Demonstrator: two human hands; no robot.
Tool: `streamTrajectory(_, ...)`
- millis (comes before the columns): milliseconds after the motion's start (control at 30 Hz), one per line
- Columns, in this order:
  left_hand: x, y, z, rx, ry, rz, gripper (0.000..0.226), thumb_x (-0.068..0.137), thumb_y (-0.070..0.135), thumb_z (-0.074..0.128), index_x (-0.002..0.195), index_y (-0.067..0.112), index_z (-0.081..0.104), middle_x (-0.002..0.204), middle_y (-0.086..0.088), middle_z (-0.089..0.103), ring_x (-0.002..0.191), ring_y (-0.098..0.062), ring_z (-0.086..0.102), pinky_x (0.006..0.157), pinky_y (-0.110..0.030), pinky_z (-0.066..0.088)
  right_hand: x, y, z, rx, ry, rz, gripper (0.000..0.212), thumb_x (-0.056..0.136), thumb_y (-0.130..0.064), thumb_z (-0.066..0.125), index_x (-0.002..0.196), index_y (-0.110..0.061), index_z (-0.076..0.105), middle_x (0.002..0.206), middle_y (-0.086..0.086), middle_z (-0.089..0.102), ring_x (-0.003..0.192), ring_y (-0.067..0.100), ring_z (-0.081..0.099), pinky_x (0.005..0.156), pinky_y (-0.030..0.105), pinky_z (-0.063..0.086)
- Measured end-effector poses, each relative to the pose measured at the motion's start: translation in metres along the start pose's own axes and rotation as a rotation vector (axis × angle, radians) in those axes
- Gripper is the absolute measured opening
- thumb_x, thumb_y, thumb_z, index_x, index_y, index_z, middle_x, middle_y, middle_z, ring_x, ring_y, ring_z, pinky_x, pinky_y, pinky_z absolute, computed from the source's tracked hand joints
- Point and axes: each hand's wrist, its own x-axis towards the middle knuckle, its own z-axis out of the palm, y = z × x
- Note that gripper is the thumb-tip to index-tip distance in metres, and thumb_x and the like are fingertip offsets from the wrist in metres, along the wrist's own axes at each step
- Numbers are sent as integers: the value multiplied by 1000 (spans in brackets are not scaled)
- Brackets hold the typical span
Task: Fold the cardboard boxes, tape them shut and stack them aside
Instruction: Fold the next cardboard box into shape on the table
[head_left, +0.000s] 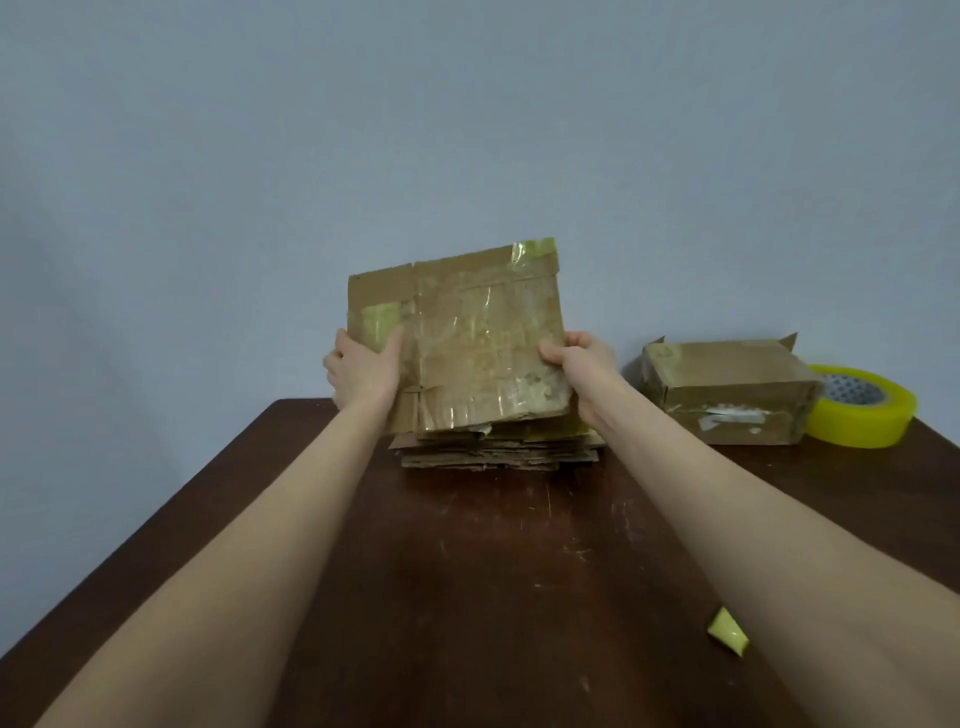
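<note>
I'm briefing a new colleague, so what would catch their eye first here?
The flattened cardboard box, patched with shiny tape, held upright at centre by the left hand and right hand above a pile of flat boxes. Then the yellow tape roll at far right, beside a folded box.

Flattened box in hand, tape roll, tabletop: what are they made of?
Flattened box: brown cardboard, worn, with glossy yellowish tape patches catching glare. Tape roll: translucent yellow plastic film, shiny. Tabletop: dark brown, probably wood or veneer; scuffed, pale scratches.
</note>
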Motion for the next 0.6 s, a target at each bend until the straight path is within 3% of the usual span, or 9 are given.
streamTrajectory(100,-17,-5,-24,-192,-130,2,102,79,64,59,152,12,10,154,-11,26,138,-31,33,110,-47,32,-30,0,-18,-2,-95,-16,27,91,-3,60,115,-11,53,108,12,68,81,21,67,70,34,57)
streamTrajectory(200,-50,-13,-44,-279,-226,55,109,69,68,67,150,14,18,149,-5,37,134,-26,40,109,-45,36,-62,6,-35,-223,-141,-93,48,88,3,60,130,-15,45,114,8,64,84,15,64,66,26,52)
streamTrajectory(367,-110,-25,-58,-405,-404,155,86,78,49,68,147,19,27,137,3,47,126,-18,47,102,-34,40,-109,23,-48,-276,-110,-175,82,72,-20,83,140,-16,36,126,1,58,110,18,60,96,38,50)
streamTrajectory(500,-136,-42,-71,-413,-613,160,116,55,59,83,149,37,18,146,5,41,132,-17,43,111,-42,36,-141,43,-56,-404,-38,-303,91,71,-22,84,143,-22,30,132,-1,53,121,18,53,102,39,45)
streamTrajectory(600,-154,-62,-75,-394,-709,202,108,55,51,80,146,35,23,137,9,50,125,-11,49,102,-32,44,-161,68,-59,-546,-1,-363,104,70,-26,83,149,-33,17,143,-5,43,130,19,44,105,47,41)
